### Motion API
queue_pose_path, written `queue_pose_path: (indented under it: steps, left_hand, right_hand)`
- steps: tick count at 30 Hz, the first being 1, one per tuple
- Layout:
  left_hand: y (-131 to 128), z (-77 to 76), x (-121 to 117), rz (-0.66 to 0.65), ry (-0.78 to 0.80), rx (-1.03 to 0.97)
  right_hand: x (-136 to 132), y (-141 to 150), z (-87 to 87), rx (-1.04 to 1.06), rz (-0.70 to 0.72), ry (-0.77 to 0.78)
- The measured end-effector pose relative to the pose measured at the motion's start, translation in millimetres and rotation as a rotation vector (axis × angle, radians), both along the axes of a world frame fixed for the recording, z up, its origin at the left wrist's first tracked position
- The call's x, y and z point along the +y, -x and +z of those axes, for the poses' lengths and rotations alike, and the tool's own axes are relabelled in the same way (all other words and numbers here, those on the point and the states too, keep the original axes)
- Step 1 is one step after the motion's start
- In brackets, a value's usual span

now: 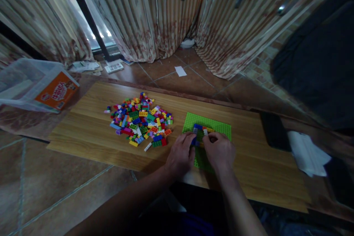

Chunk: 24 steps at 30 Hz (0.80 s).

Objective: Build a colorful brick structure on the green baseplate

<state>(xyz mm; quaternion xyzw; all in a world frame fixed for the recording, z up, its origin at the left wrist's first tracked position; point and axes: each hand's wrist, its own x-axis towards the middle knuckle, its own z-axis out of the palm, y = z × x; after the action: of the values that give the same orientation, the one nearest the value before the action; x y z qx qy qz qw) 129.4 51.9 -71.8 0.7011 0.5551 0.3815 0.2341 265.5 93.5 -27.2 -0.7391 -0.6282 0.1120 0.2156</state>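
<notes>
A green studded baseplate (189, 118) lies on the wooden board, with a low build of toy bricks on it. Blue bricks (198, 127) form the build's far left corner, and yellow and orange ones run along its far side. My left hand (181, 155) is closed at the left side of the build, its fingertips against blue bricks there. My right hand (221, 151) pinches a small white brick (205, 132) over the build's inside. Both hands cover the near part of the build, so its shape there is hidden.
A heap of loose coloured bricks (141, 118) spreads left of the baseplate on the wooden board (91, 125). Farther left stands a clear plastic bin (27, 96) with an orange label. A black flat object (275, 131) and white paper (308, 153) lie at the right.
</notes>
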Motion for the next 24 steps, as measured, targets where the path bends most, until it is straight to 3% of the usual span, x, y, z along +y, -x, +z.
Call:
queue_pose_path:
  steps: [7, 11, 18, 24]
  left_hand:
    - [0.2, 2.1, -0.2, -0.013, 0.020, 0.005]
    - [-0.2, 2.5, 0.1, -0.001, 0.019, -0.010]
    - [0.1, 3.1, 0.3, -0.002, 0.039, -0.004]
    - [0.2, 5.1, 0.2, 0.001, 0.016, -0.007]
  right_hand:
    - [6.9, -40.4, 10.8, 0.764, -0.163, 0.001]
    - [5.6, -51.3, 12.4, 1.151, -0.172, 0.060]
    - [-1.5, -55.3, 0.7, 1.383, -0.144, 0.107]
    - [-0.6, -58.5, -3.3, 1.374, -0.109, 0.158]
